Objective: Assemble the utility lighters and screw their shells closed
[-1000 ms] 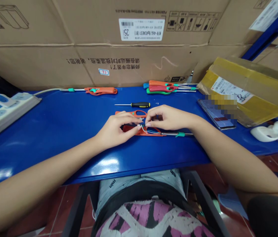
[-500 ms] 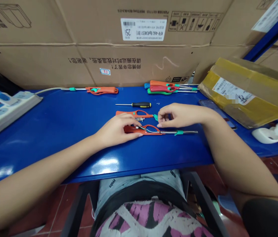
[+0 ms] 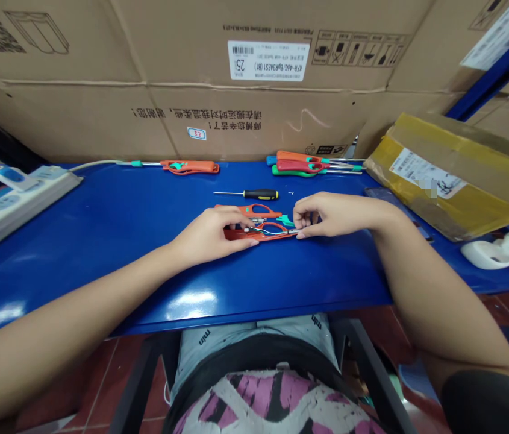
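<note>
Lighter case [image 3: 276,237]: lies opened on the worktop [image 3: 114,241], between the two hands, its hollow side facing up.
Left grip [image 3: 204,235]: the left hand grasps the case's left end, thumb along the near edge and fingers over the far side.
Right grip [image 3: 326,214]: the right hand pinches the metal tube [image 3: 297,231] at the case's right end, between thumb and fingertips; most of the tube is hidden behind the hand.
Weight: likely light, the shell looking like thin plastic, so it should slide easily if nudged.
Shell: probably stiff and rather smooth; best held by the outer edges at the left end, away from the hollow.
Wires [image 3: 261,229]: thin and likely limp and fragile, lying along the case; better left unpulled.
Tube: likely rigid and slick; a pinch near the case should give most control.
Orange half [image 3: 258,210]: lies just beyond the case, probably as light and stiff.
Green piece [image 3: 286,220]: small, near the right fingertips; seems easy to knock, best taken by its edges.
</note>
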`<state>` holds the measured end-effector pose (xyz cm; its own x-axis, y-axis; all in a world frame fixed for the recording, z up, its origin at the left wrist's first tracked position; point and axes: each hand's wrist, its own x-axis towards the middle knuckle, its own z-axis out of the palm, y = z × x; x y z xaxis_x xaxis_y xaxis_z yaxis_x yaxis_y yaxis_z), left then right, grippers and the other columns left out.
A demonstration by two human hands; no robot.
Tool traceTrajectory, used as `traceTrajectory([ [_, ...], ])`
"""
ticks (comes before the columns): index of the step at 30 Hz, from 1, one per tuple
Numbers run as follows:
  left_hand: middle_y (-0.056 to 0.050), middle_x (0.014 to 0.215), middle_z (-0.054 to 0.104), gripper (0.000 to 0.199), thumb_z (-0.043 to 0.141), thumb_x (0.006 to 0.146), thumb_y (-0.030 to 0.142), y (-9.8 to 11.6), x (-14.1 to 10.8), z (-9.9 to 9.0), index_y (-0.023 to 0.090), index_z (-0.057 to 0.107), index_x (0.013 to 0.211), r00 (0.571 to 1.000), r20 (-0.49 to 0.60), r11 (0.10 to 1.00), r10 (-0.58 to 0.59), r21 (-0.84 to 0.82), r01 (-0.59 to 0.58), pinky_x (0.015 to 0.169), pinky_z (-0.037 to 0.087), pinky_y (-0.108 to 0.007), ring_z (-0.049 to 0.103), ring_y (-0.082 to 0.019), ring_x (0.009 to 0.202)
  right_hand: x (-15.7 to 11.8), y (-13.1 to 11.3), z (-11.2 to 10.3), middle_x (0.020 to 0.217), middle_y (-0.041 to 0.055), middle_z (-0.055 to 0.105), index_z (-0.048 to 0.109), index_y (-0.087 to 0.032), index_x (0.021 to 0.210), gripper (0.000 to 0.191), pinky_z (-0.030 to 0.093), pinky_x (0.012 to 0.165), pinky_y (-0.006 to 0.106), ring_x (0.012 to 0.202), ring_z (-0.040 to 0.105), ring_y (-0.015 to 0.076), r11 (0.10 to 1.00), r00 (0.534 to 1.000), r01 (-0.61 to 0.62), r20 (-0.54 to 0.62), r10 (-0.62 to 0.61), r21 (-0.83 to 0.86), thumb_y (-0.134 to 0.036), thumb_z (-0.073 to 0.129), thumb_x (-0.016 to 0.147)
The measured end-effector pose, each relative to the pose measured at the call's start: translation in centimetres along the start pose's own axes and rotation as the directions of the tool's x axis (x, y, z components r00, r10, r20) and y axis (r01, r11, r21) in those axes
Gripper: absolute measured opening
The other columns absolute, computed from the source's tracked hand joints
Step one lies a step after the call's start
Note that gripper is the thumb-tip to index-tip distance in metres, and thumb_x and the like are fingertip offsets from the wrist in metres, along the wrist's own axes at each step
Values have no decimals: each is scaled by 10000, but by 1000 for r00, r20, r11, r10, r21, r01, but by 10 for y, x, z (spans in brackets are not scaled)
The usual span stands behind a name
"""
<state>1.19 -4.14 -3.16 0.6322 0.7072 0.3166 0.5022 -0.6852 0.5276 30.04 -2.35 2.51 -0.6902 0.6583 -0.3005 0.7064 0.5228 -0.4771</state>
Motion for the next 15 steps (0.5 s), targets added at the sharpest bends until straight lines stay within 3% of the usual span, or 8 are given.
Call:
traceTrajectory([
  [15,-36,894,751,314,832,779,421,1,0,4,158,792,946,992,9,986,-126,-112,127,707,517,-263,659,-142,732,-1,3,-1,810,38,677,628,-182,832,245,419,611,274,663,576,144,999,999,35,-28,-34,40,-424,640,867],
])
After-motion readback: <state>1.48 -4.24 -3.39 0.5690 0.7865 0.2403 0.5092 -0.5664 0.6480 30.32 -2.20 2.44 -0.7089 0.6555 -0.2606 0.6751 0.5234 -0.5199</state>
